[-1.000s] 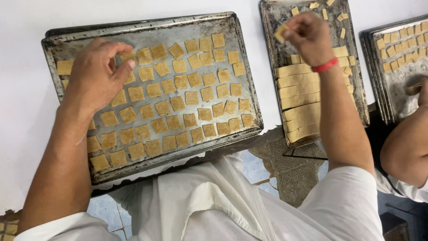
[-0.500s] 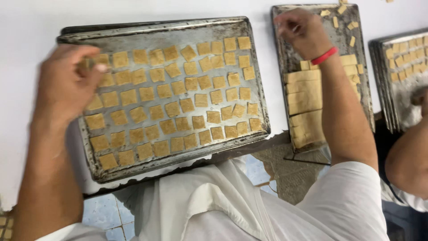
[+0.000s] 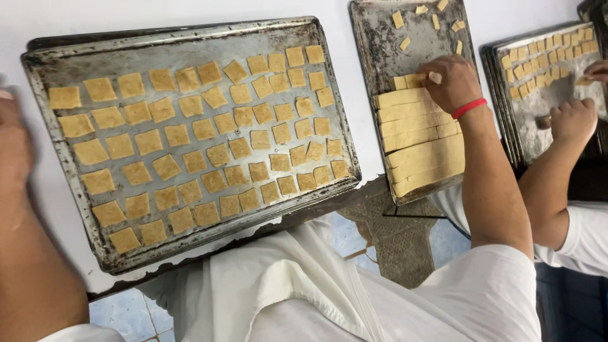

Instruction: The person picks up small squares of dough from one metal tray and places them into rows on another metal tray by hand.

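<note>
1. Right hand [image 3: 451, 82] pinches a small dough piece [image 3: 415, 80] at the far end of the dough strips [image 3: 421, 139] on the middle tray [image 3: 373, 38].
2. Left hand [image 3: 12, 142] at left edge, beside the big tray [image 3: 190, 35] of dough squares [image 3: 202, 130]; grip unclear, mostly cut off.
3. Co-worker's hand [image 3: 573, 117] over the right tray [image 3: 506, 95].
</note>
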